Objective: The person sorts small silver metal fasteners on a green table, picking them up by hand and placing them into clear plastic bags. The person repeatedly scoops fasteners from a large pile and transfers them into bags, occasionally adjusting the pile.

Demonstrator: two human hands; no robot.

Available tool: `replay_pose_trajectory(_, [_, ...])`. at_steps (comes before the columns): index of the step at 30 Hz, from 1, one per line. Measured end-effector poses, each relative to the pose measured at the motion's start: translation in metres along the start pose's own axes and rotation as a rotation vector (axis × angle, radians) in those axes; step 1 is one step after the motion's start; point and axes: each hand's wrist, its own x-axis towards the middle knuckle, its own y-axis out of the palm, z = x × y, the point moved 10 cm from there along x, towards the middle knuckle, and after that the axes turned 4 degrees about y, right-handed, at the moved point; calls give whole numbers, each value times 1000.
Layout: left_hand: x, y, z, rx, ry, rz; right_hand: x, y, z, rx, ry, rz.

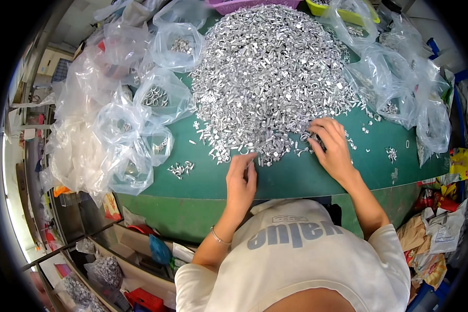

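Note:
A large heap of small silvery metal pieces (270, 67), in mixed shapes, covers the middle of the green table (291, 179). At its near edge, left of centre, my left hand (240, 174) has thumb and fingers drawn together; whatever is between the fingertips is too small to make out. My right hand (332, 148) rests at the heap's near right edge, palm down. Its fingers are bent but apart from the thumb, and the fingertips touch loose pieces there. Left of my left hand lies a small separate cluster of metal pieces (181, 169).
Clear plastic bags (161, 96), some holding metal pieces, crowd the left side. More bags (387, 78) stand on the right, near another little cluster (391, 154). A pink basket (255, 5) and a yellow-green basket (343, 14) are behind the heap. Open drawers (140, 249) lie lower left.

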Motion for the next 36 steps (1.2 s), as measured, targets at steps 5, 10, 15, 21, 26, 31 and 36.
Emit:
replay_pose_trajectory(5, [20, 13, -20, 64, 84, 12, 13, 38, 49, -30, -124, 137])
replay_pose_trajectory(10, [18, 10, -14, 24, 63, 8, 3, 42, 37, -107, -115, 129])
replay_pose_trajectory(15, [9, 11, -3, -16, -2, 19, -1, 17, 7, 41, 68, 26])
replay_pose_trajectory(21, [14, 15, -20, -28, 86, 22, -4, -8, -30, 408, 395, 80])
replay_pose_trajectory(26, [11, 10, -13, 9, 27, 3, 17, -131, -55, 146, 270, -390])
replay_pose_trajectory(31, [14, 19, -18, 37, 77, 35, 47, -234, -135, -353, 311, -620])
replay_pose_trajectory(36, [14, 17, -17, 56, 42, 24, 57, -208, -129, -311, 265, -512])
